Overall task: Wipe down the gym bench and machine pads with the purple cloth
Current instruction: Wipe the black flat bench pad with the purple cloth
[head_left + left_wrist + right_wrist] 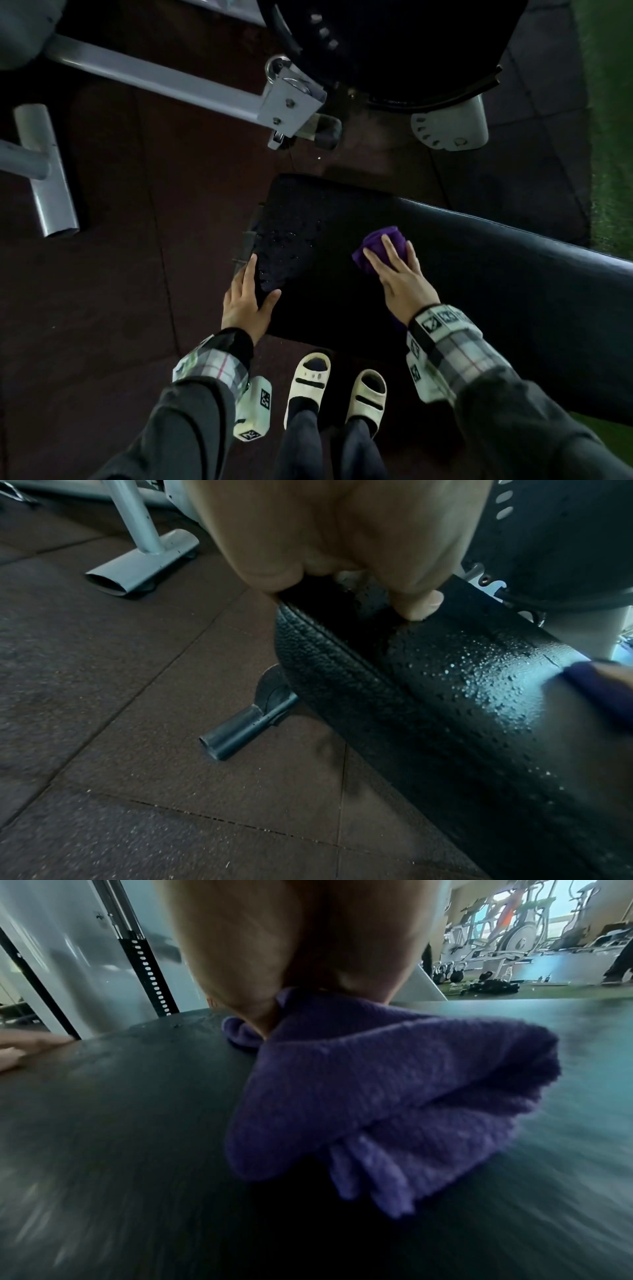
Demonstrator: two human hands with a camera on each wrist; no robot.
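Note:
The black bench (342, 301) lies in front of me, its long back pad (513, 260) running off to the right. Water droplets speckle the seat's left part (284, 240). My right hand (390, 260) presses the bunched purple cloth (371, 245) flat onto the pad with straight, spread fingers. The right wrist view shows the cloth (394, 1083) folded under my palm on the bench (120, 1123). My left hand (260, 281) grips the seat's left edge, thumb on top. In the left wrist view its fingers (274, 574) curl over the wet pad (445, 696).
A grey machine frame (154, 78) and a grey floor foot (44, 171) stand at the back left. A black round machine housing (394, 51) looms behind the bench. Green turf (613, 137) borders the right. My feet in white slides (308, 387) stand beside the seat.

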